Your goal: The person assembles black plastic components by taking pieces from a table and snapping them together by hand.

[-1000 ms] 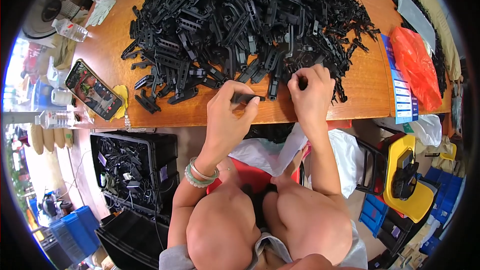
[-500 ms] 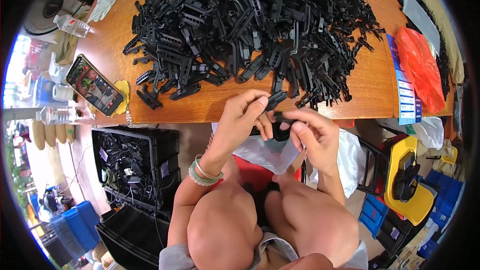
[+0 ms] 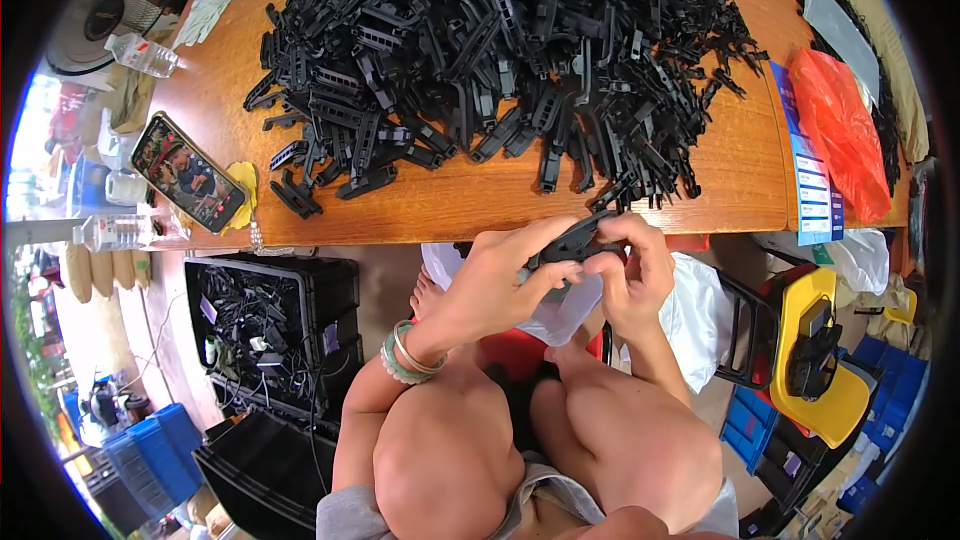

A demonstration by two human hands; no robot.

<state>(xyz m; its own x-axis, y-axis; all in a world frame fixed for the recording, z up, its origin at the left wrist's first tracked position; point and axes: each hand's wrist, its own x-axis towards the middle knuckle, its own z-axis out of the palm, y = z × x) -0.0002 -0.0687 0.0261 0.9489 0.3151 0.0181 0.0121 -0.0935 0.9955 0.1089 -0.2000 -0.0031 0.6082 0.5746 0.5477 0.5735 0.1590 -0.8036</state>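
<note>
Both my hands meet just off the table's near edge, above my lap. Between them is a long black plastic part [image 3: 572,243], held slantwise. My left hand [image 3: 505,275], with bangles at the wrist, grips its left end between thumb and fingers. At the other end, my right hand [image 3: 636,270] pinches the part with thumb and forefinger. Beyond my hands, a large heap of similar black plastic parts [image 3: 470,50] covers much of the wooden table [image 3: 440,215]. Below the hands hangs an open whitish plastic bag [image 3: 565,320], partly hidden by them.
A phone [image 3: 190,172] leans at the table's left, with a bottle [image 3: 143,55] and a fan [image 3: 110,10] behind. A red plastic bag [image 3: 838,135] lies at the right. Below stand a black crate [image 3: 335,315] at left and a yellow chair [image 3: 820,395] at right.
My hands have come closer together and a little lower. The black part, earlier in my left fingers beside a smaller dark piece in my right, is now gripped by both hands.
</note>
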